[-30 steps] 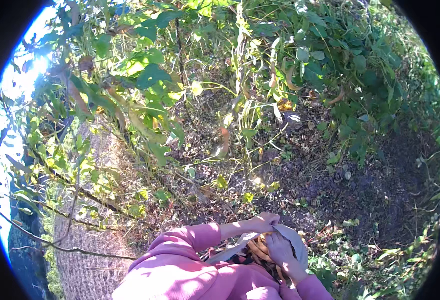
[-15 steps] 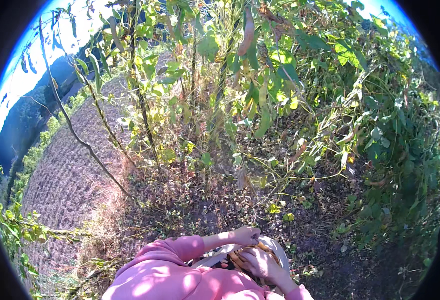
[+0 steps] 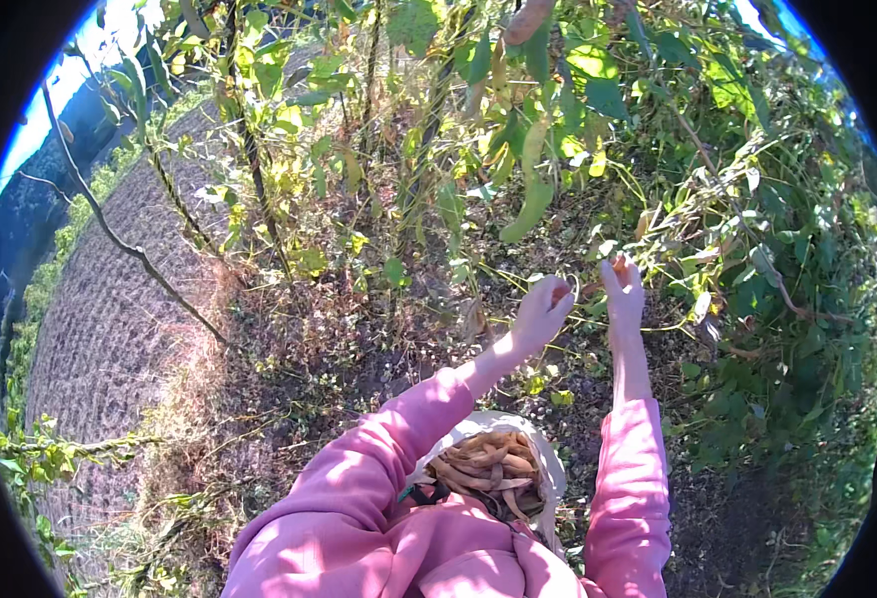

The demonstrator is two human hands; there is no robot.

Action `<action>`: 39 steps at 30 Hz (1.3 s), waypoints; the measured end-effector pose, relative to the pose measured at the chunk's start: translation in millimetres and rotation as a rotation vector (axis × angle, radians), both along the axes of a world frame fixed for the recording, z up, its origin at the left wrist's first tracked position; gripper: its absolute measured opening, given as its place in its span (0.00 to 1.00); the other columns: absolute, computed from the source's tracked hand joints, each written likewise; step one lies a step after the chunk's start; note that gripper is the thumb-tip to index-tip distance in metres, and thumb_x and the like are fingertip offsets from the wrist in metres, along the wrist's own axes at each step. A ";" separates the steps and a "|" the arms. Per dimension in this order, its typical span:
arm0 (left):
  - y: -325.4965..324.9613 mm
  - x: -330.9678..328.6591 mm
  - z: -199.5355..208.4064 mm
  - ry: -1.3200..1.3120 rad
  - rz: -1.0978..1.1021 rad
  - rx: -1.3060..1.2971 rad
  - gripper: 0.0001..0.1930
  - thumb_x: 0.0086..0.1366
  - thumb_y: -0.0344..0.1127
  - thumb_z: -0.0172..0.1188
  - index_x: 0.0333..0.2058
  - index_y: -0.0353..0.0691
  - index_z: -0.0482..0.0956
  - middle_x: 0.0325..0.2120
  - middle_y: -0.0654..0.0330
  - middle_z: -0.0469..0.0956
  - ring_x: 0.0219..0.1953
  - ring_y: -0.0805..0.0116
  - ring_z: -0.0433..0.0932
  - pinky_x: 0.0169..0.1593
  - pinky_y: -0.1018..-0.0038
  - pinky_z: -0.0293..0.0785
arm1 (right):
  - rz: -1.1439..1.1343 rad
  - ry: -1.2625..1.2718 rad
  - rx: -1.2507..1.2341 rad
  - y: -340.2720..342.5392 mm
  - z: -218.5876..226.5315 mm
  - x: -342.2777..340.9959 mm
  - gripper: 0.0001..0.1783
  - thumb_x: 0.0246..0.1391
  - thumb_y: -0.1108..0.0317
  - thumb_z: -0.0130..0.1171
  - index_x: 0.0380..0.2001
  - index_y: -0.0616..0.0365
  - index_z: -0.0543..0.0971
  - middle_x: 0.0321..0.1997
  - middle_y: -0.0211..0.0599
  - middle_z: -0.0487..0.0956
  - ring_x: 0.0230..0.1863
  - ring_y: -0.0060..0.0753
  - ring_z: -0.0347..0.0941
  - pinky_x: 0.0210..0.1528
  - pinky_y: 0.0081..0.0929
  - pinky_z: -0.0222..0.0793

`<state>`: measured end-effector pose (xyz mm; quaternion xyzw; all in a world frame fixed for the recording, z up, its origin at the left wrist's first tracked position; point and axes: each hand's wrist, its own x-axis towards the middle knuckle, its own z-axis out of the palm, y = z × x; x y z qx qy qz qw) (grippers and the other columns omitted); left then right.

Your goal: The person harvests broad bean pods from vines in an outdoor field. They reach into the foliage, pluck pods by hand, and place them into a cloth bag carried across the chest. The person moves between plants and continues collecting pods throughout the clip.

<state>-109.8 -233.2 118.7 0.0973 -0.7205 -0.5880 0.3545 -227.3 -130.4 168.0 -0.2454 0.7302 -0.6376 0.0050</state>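
Observation:
Both my arms, in pink sleeves, reach forward to the bean vines in front of me. My left hand (image 3: 543, 313) is curled by a thin stem, fingertips together; what they pinch is too small to tell. Close on its right, my right hand (image 3: 625, 297) is raised with bent fingers closed at a dry vine tip, its catch unclear. A white bag (image 3: 552, 468) hangs open at my front, holding several dry tan bean pods (image 3: 488, 460). Above the hands a green bean pod (image 3: 531, 204) dangles from the vine.
Leafy vines (image 3: 807, 329) form a dense mass on the right. Upright poles (image 3: 249, 149) wrapped in vines stand ahead, and a bare slanting branch (image 3: 129, 244) is at the left. Dry leaves cover the ground (image 3: 358, 369); a ploughed slope (image 3: 99, 329) lies beyond.
Both hands have left the bag and stretched forward and up to the vines. The pods in the bag are now uncovered. The view has tilted slightly downward.

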 end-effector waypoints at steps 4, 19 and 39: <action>3.1 -45.6 14.0 -0.045 -0.066 0.322 0.14 0.68 0.41 0.53 0.39 0.33 0.74 0.31 0.59 0.77 0.34 0.71 0.75 0.40 0.72 0.72 | 0.077 -0.196 -0.229 4.3 22.9 -1.7 0.10 0.63 0.64 0.53 0.37 0.60 0.76 0.28 0.24 0.72 0.27 0.14 0.67 0.29 0.13 0.64; 31.4 -109.5 17.3 -0.330 -0.940 1.483 0.11 0.68 0.36 0.43 0.27 0.44 0.72 0.19 0.70 0.73 0.32 0.70 0.79 0.31 0.71 0.75 | -0.001 -0.672 -0.057 34.0 21.2 50.9 0.09 0.63 0.62 0.51 0.31 0.53 0.72 0.20 0.21 0.66 0.14 0.14 0.58 0.14 0.15 0.54; -63.6 50.3 10.1 -0.414 -0.965 0.822 0.18 0.68 0.48 0.53 0.47 0.40 0.74 0.39 0.58 0.79 0.44 0.65 0.79 0.46 0.69 0.75 | -0.030 -0.404 0.014 61.9 51.7 194.0 0.06 0.63 0.66 0.52 0.40 0.52 0.68 0.21 0.20 0.60 0.16 0.10 0.50 0.15 0.13 0.47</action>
